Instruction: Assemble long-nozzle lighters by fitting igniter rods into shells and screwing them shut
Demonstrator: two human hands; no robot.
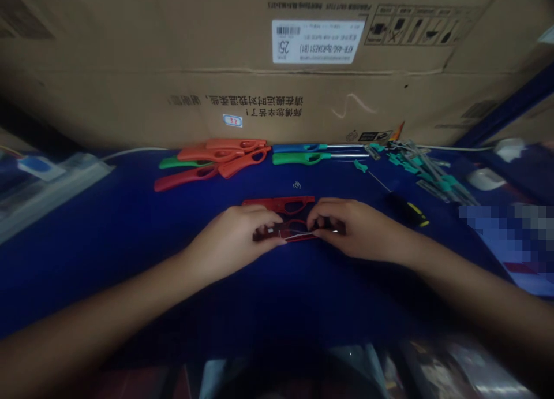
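Note:
Between my hands, low over the blue table, is an open red lighter handle shell (298, 238) with a thin pale wire (296, 235) running along it. My left hand (234, 231) is closed, fingers and thumb around the shell's left end. Closed in a pinch, my right hand (361, 228) has thumb and fingertips at the wire's right end; its fingers partly hide what lies there. A second red handle shell (277, 204) lies just beyond my fingers. Several small springs (296, 185) lie farther back.
Behind stands a large cardboard box (151, 52). Along it lie orange lighter handles (236, 145), a blue lighter (298, 148) and a green lighter (298, 158). At right are metal tubes with teal parts (445, 179) and a black-and-yellow screwdriver (404, 208). A power strip (56, 191) sits left.

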